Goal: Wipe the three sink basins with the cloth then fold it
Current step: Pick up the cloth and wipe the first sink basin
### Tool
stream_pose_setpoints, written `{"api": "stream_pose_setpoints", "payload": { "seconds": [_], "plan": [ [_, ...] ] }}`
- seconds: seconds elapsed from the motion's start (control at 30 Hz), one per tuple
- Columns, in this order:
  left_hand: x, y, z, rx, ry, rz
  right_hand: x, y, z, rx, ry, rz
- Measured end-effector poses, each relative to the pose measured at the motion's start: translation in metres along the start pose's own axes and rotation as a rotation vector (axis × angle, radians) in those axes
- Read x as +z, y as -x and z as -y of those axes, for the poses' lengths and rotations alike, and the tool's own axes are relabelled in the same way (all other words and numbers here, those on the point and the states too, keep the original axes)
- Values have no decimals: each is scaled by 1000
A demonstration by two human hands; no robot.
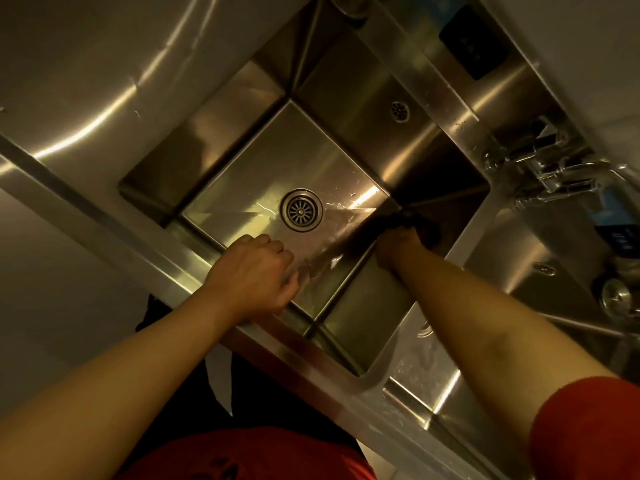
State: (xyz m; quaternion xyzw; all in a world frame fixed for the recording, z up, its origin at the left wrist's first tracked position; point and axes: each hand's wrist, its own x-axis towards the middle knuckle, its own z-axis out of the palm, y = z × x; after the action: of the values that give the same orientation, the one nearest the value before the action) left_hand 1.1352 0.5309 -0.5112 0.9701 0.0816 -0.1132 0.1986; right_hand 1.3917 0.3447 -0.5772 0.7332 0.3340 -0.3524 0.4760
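A stainless steel sink basin (242,168) fills the middle of the view, with a round drain (301,210) in its floor. My right hand (398,245) reaches down into the basin's right corner and grips a dark cloth (420,225), pressed where floor and wall meet. The cloth is blurred and mostly hidden by shadow. My left hand (254,275) rests on the basin's front rim with fingers curled over the edge. A second basin (540,251) shows at the right.
A chrome faucet (554,174) with handles sits on the back ledge between the basins. A flat steel drainboard (86,81) stretches to the left. The front counter edge (311,355) runs diagonally before my red shirt.
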Motion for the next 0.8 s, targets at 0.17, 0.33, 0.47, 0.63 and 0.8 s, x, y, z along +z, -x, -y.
{"api": "stream_pose_setpoints", "payload": {
  "seconds": [0.17,0.33,0.47,0.63,0.8],
  "plan": [
    [6,-1,2,14,19,-32,21,29,75,-229,-87,123],
    [7,0,2,23,33,-47,32,58,102,-352,-245,258],
    [2,0,1,40,58,-56,26,80,95,-429,-211,219],
    [-5,-2,6,34,137,-53,8,102,68,-461,-190,54],
    [-46,-51,26,49,42,-186,-33,105,32,-493,-199,-191]
  ]
}}
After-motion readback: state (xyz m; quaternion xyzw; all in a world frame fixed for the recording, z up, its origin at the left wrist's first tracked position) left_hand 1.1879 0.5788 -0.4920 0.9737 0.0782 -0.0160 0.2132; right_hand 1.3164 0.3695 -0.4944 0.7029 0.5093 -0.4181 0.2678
